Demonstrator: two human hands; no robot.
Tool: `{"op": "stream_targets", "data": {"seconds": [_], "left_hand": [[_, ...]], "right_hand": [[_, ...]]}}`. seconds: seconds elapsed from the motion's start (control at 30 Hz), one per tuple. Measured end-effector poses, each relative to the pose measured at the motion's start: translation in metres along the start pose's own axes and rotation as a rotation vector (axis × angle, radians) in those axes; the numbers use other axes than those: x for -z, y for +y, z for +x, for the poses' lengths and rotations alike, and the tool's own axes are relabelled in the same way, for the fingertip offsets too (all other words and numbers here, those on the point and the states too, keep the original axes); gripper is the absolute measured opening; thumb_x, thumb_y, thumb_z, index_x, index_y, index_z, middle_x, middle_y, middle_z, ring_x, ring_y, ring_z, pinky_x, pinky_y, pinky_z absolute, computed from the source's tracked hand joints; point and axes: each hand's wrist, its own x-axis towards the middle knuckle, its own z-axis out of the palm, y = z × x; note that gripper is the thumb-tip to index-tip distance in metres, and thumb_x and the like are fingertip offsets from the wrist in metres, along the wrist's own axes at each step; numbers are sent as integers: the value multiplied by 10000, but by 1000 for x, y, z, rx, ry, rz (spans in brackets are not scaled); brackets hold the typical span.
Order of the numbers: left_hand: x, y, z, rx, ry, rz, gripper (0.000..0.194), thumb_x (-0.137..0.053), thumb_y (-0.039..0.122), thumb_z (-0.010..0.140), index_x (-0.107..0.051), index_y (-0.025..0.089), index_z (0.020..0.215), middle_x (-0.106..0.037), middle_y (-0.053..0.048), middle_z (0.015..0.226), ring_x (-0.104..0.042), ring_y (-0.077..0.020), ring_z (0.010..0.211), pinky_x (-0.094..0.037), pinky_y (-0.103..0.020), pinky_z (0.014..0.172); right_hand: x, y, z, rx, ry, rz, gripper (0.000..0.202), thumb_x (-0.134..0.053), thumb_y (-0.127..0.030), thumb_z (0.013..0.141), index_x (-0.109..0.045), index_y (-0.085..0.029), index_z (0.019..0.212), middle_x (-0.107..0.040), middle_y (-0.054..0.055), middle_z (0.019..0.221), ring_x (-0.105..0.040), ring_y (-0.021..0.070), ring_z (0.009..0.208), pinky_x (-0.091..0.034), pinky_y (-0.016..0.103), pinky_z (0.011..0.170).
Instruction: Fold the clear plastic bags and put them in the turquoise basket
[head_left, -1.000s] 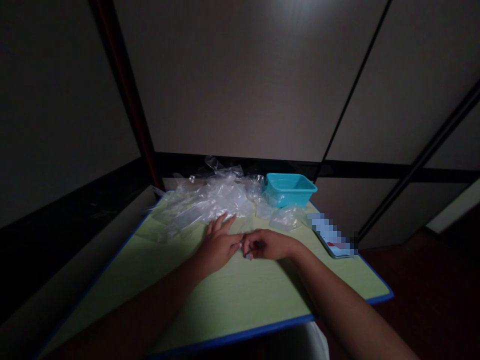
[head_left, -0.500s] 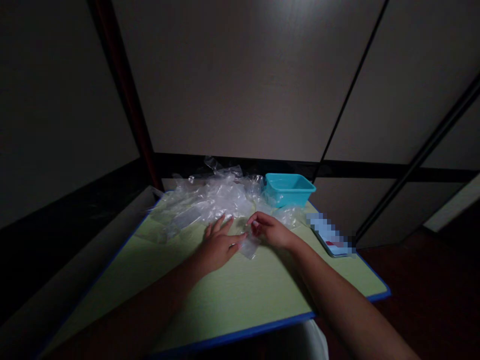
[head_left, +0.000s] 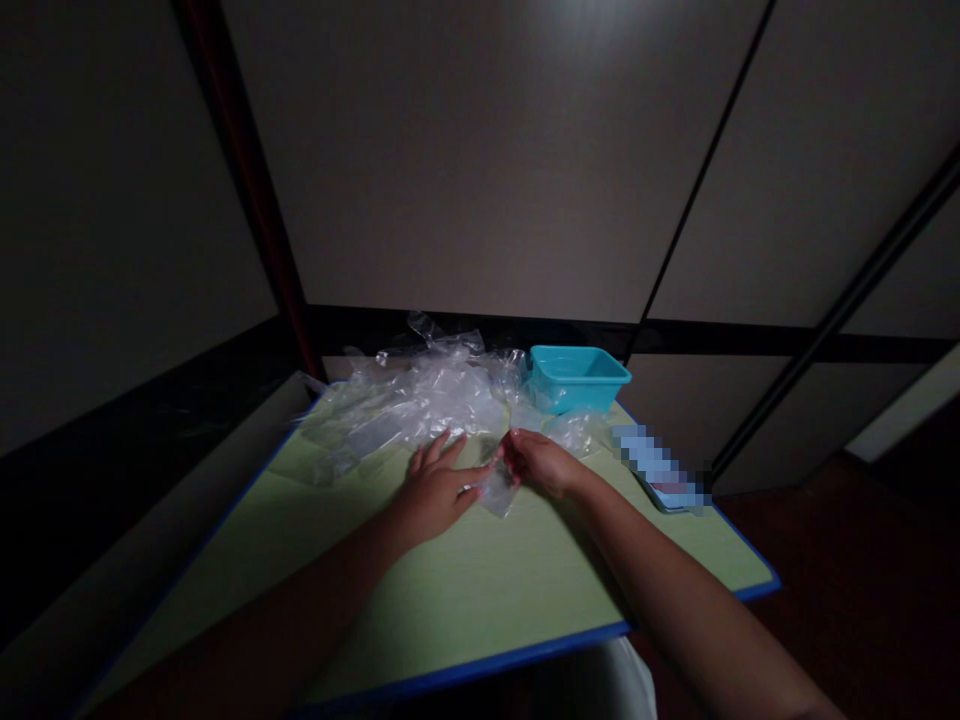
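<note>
The green table (head_left: 525, 590) with blue edging bears everything, its larger part in front of the turquoise tub (head_left: 577, 380). Left of the tub spreads a heap of clear plastic bags (head_left: 427, 395); right-front of it lies a pixelated flat object (head_left: 664, 470). Left-front of the tub, the left hand (head_left: 442, 490) rests with fingers spread. The right hand (head_left: 536, 460), nearer the tub than a second ago, has curled fingers; I cannot tell whether they grip. Beneath them, a small bag (head_left: 500, 494), mostly hidden then, shows left-front of the tub.
</note>
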Motion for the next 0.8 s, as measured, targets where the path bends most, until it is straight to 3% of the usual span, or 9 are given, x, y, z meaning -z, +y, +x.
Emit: {"op": "stream_targets", "data": {"seconds": [0.13, 0.33, 0.53, 0.8], "left_hand": [[-1, -1, -1, -10, 19, -4, 338, -545, 374, 795, -560, 448, 1124, -364, 5, 1399, -197, -334, 1309, -202, -538, 1005], [-2, -1, -1, -26, 22, -29, 270, -530, 363, 801, -620, 399, 1053, -373, -5, 1393, -191, -329, 1311, -203, -556, 1001], [0, 1, -1, -15, 8, -15, 219, -502, 389, 811, -670, 331, 939, -389, -33, 1381, -183, -345, 1310, -204, -573, 994], [3, 4, -1, -16, 3, -7, 214, -500, 380, 814, -666, 337, 941, -394, -42, 1378, -187, -339, 1311, -209, -572, 990]], "right_hand": [[3, -3, -2, -8, -19, -11, 430, -385, -508, 863, -561, -133, 745, -492, -18, 517, -458, 104, 400, -381, 245, 427], [-4, -9, -12, 27, -310, 170, 470, -416, -542, 843, -587, -109, 783, -555, 16, 579, -524, 107, 497, -414, 242, 528], [-8, -7, -15, -71, -471, 218, 536, -377, -581, 843, -591, -93, 788, -566, 36, 605, -561, 135, 538, -448, 275, 543], [-5, -10, -16, -110, -544, 167, 587, -291, -605, 858, -577, -94, 805, -566, 28, 595, -546, 114, 499, -465, 292, 593]]}}
